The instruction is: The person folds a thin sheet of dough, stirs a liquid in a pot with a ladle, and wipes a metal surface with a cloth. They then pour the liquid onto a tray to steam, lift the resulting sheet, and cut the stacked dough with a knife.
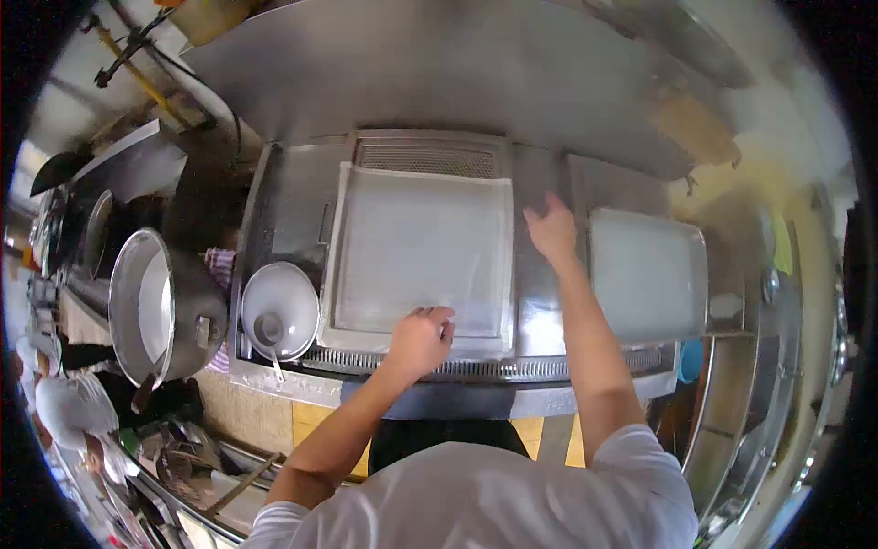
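Note:
My left hand (422,340) is over the front edge of a large square steamer frame, its fingers curled in. Whether anything is between those fingers is hidden. A smooth, pale, translucent sheet (416,247) covers the frame, and a strip of perforated metal (425,157) shows behind it. Reaching farther forward, my right hand (551,231) has its fingers apart and holds nothing. It is above the steel counter (540,320), between the square frame and a second pale-covered tray (647,274) on the right.
Left of the frame a shallow metal bowl (297,297) holds a ladle (269,331). Beside it stands a deep pot (203,316) with white contents. A slotted drain (476,369) runs along the counter's front. Steel backsplash (430,73) rises behind. A blue container (690,360) sits at right.

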A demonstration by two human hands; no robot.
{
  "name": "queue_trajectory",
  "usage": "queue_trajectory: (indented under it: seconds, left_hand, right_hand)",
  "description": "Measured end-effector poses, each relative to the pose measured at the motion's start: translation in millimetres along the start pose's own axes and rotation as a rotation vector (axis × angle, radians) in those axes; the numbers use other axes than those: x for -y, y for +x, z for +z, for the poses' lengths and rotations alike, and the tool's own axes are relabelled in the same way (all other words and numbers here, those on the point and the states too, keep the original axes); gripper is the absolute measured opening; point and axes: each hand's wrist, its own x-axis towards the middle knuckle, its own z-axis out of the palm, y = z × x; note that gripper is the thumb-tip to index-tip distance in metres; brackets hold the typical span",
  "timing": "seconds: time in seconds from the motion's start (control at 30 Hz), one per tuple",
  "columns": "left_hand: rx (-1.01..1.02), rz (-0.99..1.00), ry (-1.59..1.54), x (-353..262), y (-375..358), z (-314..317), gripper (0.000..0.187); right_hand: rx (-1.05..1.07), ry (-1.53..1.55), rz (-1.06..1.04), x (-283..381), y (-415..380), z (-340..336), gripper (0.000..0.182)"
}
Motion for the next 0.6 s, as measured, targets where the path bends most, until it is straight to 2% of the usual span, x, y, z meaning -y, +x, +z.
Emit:
queue_trajectory:
  seconds: [0.1,0.2,0.3,0.4,0.5,0.6]
  left_hand:
    - [-0.030,-0.054,-0.017,5.5,-19.5,-1.2,0.021]
    - [-0.099,-0.074,-0.013,13.8,-42.8,-1.4,0.019]
    - [-0.110,-0.135,-0.043,18.5,-64.2,-6.7,0.017]
    - [-0.137,-0.147,-0.045,24.9,-81.1,-16.8,0.020]
    - [-0.136,-0.165,-0.097,33.3,-95.3,-27.9,0.021]
    - [-0.129,-0.202,-0.097,45.0,-111.3,-38.2,0.021]
  right_hand:
    - [0.014,-0.073,-0.016,35.1,46.3,40.4,0.068]
    - [0.136,-0.198,0.006,47.8,74.3,65.4,0.064]
    - [0.108,-0.371,-0.137,46.0,89.3,79.4,0.063]
    - [0.118,-0.422,-0.155,38.2,100.7,96.9,0.073]
    - [-0.018,-0.385,-0.246,25.3,73.6,99.6,0.080]
    - [0.213,-0.436,-0.043,51.1,-9.3,59.0,0.093]
